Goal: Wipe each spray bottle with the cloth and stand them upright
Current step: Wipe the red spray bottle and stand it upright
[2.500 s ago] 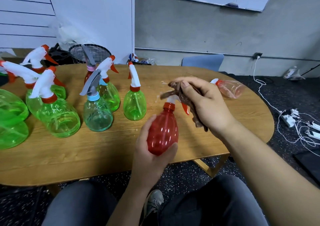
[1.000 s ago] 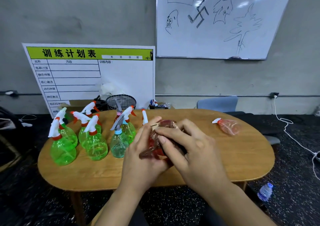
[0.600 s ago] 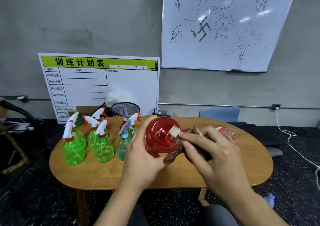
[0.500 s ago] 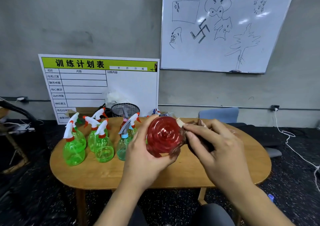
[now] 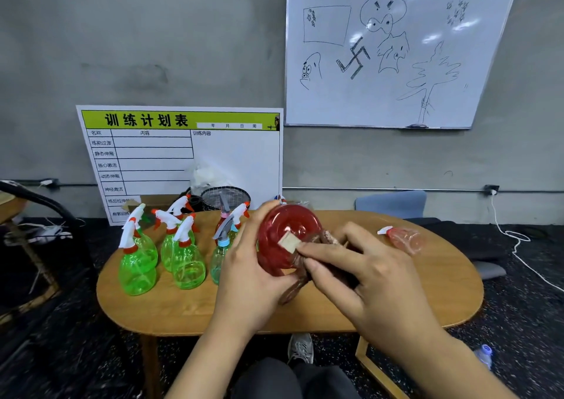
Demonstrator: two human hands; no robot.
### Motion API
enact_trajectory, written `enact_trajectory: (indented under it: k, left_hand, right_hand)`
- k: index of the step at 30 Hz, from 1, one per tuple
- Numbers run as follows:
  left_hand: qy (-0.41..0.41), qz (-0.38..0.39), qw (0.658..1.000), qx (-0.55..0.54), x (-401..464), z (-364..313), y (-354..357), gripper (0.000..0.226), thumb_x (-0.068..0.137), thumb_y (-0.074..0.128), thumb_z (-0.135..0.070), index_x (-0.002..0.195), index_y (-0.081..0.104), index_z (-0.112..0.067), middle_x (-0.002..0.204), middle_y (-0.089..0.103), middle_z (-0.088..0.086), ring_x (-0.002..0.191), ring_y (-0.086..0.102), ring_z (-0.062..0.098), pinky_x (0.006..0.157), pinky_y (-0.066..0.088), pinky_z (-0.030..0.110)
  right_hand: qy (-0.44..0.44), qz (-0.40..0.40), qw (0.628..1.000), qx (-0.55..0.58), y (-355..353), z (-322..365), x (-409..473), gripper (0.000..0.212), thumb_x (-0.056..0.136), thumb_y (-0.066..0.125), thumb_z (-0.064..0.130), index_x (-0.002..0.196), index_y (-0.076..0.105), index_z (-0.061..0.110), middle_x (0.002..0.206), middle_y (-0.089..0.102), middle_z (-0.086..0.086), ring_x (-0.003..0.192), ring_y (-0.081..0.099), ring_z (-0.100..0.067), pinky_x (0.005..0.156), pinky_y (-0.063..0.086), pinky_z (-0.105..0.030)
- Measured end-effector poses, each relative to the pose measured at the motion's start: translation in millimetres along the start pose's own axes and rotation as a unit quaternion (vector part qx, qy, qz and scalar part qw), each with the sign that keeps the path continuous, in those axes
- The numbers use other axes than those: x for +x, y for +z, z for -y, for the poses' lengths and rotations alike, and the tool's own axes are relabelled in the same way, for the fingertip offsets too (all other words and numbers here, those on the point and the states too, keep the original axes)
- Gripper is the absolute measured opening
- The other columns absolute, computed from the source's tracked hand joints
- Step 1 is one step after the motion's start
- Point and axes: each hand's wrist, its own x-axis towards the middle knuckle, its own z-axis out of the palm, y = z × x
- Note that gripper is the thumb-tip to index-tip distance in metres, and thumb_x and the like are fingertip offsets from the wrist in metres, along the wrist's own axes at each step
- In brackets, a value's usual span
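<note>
Room: we face a grey wall with a whiteboard (image 5: pixel 393 50) above an oval wooden worktop (image 5: pixel 195 310).
Change: since half a second ago, the cloth (image 5: pixel 308 264) slid onto the red bottle's base.
Red bottle (image 5: pixel 283 240): our left hand (image 5: pixel 253 273) grips it, base toward us, above the worktop.
Right hand (image 5: pixel 363 276): fingers pinch the cloth against it.
Others: green bottles (image 5: pixel 139 267) stand upright left; a pink bottle (image 5: pixel 403 238) lies right.
</note>
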Motion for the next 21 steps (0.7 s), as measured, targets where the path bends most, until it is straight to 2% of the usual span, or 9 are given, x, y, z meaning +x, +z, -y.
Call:
enact_trajectory:
  k: [4,8,10,12,14,17,21]
  left_hand:
    - [0.002,0.028,0.999,0.033,-5.9,5.0,6.4,0.089,0.062,0.089,-0.057,0.142,0.051,-0.051,0.130,0.066,-0.021,0.117,0.064,-0.004,0.095,0.048,0.010]
    - [-0.003,0.047,0.998,0.033,-8.8,7.5,7.9,0.093,0.062,0.087,-0.052,0.147,0.048,-0.052,0.132,0.067,-0.018,0.118,0.066,0.000,0.098,0.051,0.016]
    - [0.004,0.046,0.998,0.036,-7.9,8.5,3.3,0.093,0.065,0.089,-0.044,0.148,0.048,-0.049,0.135,0.064,-0.022,0.123,0.061,-0.006,0.099,0.046,0.010]
    - [0.007,0.039,0.998,0.039,-7.7,8.8,-0.8,0.089,0.067,0.090,-0.042,0.147,0.050,-0.047,0.136,0.060,-0.028,0.123,0.058,-0.012,0.097,0.040,0.004]
    - [-0.006,0.028,0.999,0.034,-8.5,9.8,-1.9,0.083,0.067,0.087,-0.048,0.143,0.055,-0.045,0.134,0.061,-0.031,0.121,0.058,-0.013,0.095,0.040,0.003]
    - [-0.021,0.031,0.999,0.038,-10.4,12.9,-0.4,0.090,0.062,0.086,-0.059,0.144,0.054,-0.048,0.133,0.061,-0.030,0.122,0.059,-0.010,0.097,0.044,0.005]
    - [-0.027,0.059,0.997,0.050,-11.3,20.7,8.0,0.093,0.063,0.088,-0.059,0.146,0.047,-0.053,0.132,0.065,-0.022,0.117,0.064,-0.006,0.094,0.048,0.008]
  right_hand:
    - [0.036,-0.033,0.999,-0.017,-2.6,-8.1,2.9,0.029,0.098,0.058,0.051,0.117,0.077,0.043,0.095,0.056,0.019,0.074,0.059,-0.007,0.056,0.055,-0.037]
    - [0.026,-0.030,0.999,0.005,6.7,-2.8,10.1,0.027,0.099,0.059,0.049,0.118,0.077,0.043,0.099,0.056,0.019,0.078,0.061,-0.005,0.061,0.057,-0.038]
    - [0.005,-0.012,1.000,0.014,9.8,-0.8,10.5,0.027,0.099,0.060,0.049,0.119,0.077,0.043,0.097,0.049,0.022,0.074,0.057,-0.003,0.059,0.055,-0.035]
    - [-0.021,0.011,1.000,0.020,11.4,-2.7,6.8,0.027,0.099,0.060,0.049,0.119,0.078,0.042,0.096,0.049,0.020,0.071,0.053,-0.002,0.056,0.052,-0.032]
    - [-0.040,0.028,0.999,0.014,11.2,-8.8,0.3,0.026,0.099,0.061,0.048,0.117,0.078,0.042,0.094,0.052,0.017,0.070,0.048,0.001,0.053,0.046,-0.028]
    - [-0.020,0.023,1.000,-0.006,9.5,-21.2,-5.9,0.028,0.099,0.059,0.051,0.117,0.078,0.044,0.091,0.048,0.018,0.070,0.047,0.002,0.054,0.040,-0.023]
    - [0.005,-0.001,1.000,-0.001,19.8,-30.4,-3.3,0.028,0.099,0.058,0.052,0.117,0.078,0.043,0.093,0.053,0.016,0.069,0.055,-0.004,0.052,0.051,-0.032]
